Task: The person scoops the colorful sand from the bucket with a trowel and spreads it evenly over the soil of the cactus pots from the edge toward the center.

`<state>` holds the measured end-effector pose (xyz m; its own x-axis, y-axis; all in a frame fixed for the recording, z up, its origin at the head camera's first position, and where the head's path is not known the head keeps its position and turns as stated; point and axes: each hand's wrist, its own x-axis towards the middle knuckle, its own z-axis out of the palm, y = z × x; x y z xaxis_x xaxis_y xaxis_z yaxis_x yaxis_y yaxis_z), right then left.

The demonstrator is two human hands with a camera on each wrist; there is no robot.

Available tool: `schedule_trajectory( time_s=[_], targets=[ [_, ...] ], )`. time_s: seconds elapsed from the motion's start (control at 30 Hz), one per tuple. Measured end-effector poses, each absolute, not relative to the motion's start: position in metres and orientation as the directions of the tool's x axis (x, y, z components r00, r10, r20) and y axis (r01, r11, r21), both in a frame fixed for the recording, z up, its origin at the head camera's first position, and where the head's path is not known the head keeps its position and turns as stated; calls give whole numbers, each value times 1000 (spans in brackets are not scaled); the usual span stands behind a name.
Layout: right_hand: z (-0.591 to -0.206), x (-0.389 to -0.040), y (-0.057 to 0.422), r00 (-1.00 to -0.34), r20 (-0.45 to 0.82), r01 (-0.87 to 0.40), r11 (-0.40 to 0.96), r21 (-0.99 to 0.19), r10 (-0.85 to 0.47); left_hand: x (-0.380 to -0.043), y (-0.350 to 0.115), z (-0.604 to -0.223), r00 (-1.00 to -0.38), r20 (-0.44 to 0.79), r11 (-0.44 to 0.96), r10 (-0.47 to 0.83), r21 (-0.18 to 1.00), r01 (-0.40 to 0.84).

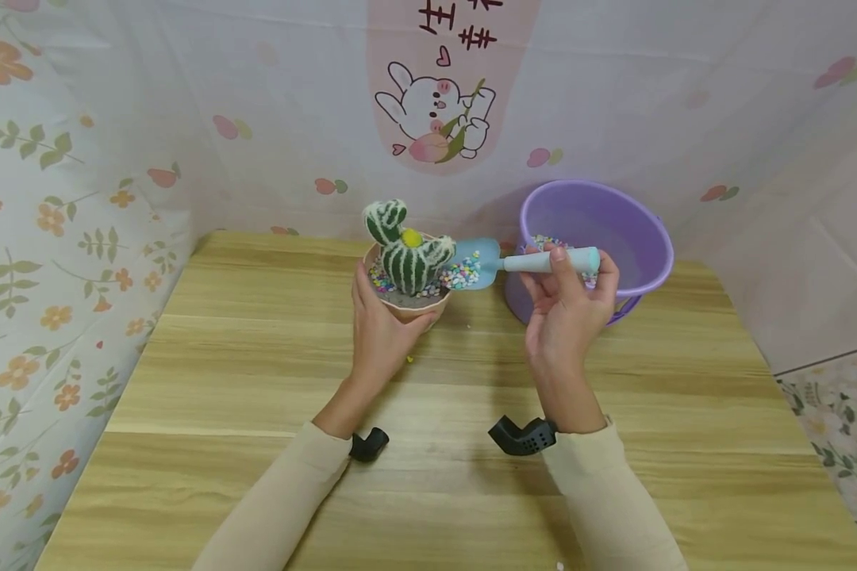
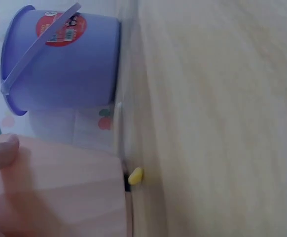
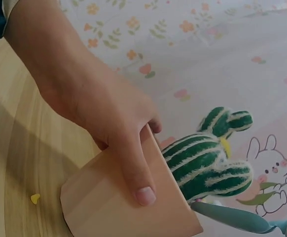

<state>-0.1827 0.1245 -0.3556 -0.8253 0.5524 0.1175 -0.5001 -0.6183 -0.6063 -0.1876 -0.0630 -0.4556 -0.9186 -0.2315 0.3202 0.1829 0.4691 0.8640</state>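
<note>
My left hand grips the side of a peach flowerpot, its thumb along the outer wall in the right wrist view. A knitted-looking green and white cactus with a yellow flower stands in the pot, amid grey soil and coloured pebbles. In my right hand is the handle of a small blue trowel. Multicoloured pebbles lie on its blade, whose tip is at the pot's right rim. Only the pot's wall and part of the thumb show in the left wrist view.
Right of the pot stands a purple bucket with more pebbles inside, partly behind my right hand. A yellow pebble lies on the wooden table near the pot. A patterned cloth hangs behind.
</note>
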Motion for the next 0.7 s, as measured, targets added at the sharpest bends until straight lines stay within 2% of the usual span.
schedule_trajectory(
  time_s=[0.37, 0.7],
  targets=[
    [-353, -184, 126, -823, 138, -509, -607, -610, 552, -193, -81, -451, -971, 217, 432, -103, 889, 153],
    [-352, -184, 125, -832, 135, -499, -619, -606, 538, -192, -78, -454, -960, 246, 437, -135, 884, 165]
  ],
)
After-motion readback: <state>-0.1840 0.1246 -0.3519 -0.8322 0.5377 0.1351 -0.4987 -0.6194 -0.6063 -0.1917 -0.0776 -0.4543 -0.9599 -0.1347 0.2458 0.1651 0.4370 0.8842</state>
